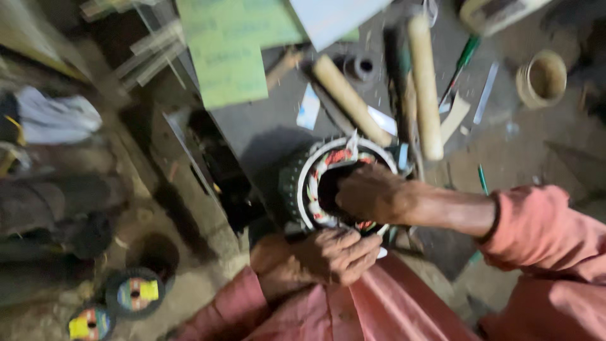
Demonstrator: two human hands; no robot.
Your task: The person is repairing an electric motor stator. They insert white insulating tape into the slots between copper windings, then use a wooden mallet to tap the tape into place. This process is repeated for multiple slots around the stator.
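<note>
Your right hand [369, 192] was pushed into the bore of the round, dark-ribbed metal motor stator [319, 183] with red and white windings; its fingers were hidden inside, so I cannot tell how they were set. Your left hand [331, 256] sat at the stator's near rim, just below those fingers, its own fingers curled against the edge. Beyond your right fingers lay two pale wooden handles [424, 88] and a green-handled screwdriver [464, 60] on the dark workbench [265, 126]. Green paper sheets [230, 50] lay farther off.
</note>
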